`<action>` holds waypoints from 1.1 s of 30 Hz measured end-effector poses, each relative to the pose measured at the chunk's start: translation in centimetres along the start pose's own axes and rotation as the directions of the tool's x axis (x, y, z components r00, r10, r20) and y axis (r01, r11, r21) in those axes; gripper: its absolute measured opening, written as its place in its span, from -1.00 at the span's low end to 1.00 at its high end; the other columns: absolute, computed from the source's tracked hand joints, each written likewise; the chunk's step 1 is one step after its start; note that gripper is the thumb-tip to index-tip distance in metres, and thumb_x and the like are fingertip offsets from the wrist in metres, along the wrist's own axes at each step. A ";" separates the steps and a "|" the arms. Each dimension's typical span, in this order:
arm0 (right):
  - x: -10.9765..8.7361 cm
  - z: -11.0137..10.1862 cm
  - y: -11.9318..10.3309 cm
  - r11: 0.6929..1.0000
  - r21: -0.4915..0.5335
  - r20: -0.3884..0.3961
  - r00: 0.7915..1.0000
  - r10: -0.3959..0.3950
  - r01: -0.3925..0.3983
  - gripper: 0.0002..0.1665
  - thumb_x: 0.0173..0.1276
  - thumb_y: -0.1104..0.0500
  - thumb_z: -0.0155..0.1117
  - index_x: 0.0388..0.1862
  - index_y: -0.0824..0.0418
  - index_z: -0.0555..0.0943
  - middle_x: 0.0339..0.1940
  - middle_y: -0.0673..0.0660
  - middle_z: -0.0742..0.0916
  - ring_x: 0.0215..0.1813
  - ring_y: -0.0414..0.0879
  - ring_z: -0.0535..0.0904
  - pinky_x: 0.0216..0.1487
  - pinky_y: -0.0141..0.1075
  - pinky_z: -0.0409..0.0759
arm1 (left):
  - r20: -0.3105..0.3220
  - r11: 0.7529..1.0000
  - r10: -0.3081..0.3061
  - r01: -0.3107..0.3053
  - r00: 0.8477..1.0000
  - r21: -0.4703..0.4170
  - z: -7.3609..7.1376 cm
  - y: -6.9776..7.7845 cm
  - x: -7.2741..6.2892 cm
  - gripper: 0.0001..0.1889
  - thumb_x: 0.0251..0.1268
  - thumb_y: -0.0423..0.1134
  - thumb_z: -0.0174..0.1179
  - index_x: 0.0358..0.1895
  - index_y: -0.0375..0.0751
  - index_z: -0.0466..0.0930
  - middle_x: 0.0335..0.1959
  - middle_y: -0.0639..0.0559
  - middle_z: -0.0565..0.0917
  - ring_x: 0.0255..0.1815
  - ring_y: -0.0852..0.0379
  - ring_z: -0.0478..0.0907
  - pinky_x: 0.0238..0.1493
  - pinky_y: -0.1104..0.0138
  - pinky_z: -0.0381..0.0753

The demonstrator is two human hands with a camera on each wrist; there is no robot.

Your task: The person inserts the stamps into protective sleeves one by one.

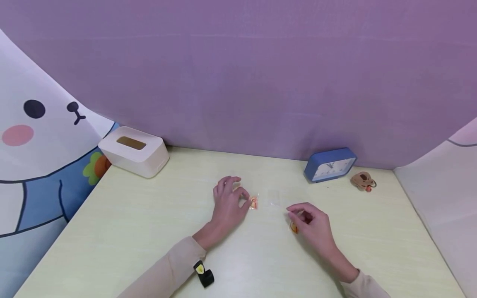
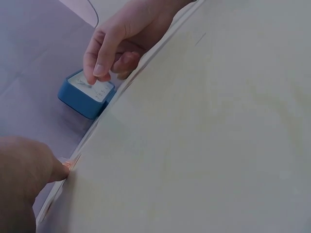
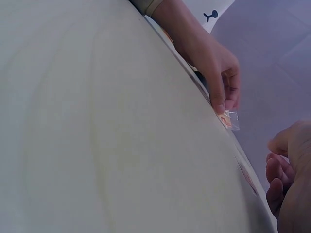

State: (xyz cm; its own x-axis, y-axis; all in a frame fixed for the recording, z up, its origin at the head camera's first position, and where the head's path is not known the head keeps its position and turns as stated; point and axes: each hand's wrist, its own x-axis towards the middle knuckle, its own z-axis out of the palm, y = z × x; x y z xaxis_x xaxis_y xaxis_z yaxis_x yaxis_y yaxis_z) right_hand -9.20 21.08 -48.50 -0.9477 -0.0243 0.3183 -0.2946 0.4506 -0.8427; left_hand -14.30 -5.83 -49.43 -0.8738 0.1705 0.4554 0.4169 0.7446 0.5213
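Note:
My left hand (image 1: 229,203) rests low over the table and pinches the edge of a small clear packet (image 1: 254,202) with an orange item inside. In the right wrist view that packet (image 3: 228,119) sticks out past the left hand's fingertips. My right hand (image 1: 314,227) hovers a little to the right, thumb and index tips close together, the other fingers loosely curled, nothing visible between them. Partly beneath it lies a second small orange item (image 1: 294,227). Between the hands, a transparent bag (image 1: 274,198) lies flat on the tabletop.
A white tissue box (image 1: 134,151) stands at the back left. Toward the back right are a blue clock (image 1: 331,164) and a brown animal-shaped pouch (image 1: 362,181) with a ring. A purple cloth (image 1: 238,82) rises behind the table. A black strap (image 1: 203,274) hangs at the left sleeve.

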 end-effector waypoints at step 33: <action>-0.1 -0.3 0.5 1.000 -0.005 0.006 1.000 0.002 -0.002 -0.73 0.35 0.45 0.60 -0.14 0.11 0.86 -0.37 0.00 0.75 -0.47 -0.27 0.47 -0.47 -0.45 0.46 | -0.001 1.000 0.005 -0.005 1.000 -0.002 0.4 -0.8 1.5 -0.91 0.36 -0.26 0.57 -0.13 -0.07 0.96 0.48 -0.21 0.59 0.60 -0.38 0.28 0.49 -0.29 0.24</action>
State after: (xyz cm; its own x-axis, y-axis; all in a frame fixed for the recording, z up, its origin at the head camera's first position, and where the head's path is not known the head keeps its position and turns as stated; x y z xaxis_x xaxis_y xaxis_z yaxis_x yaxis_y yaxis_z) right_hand -9.19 21.62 -48.86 -0.9490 -0.0283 0.3141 -0.2920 0.4549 -0.8413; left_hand -16.07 -5.94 -49.46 -0.8717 0.1736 0.4583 0.4216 0.7423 0.5207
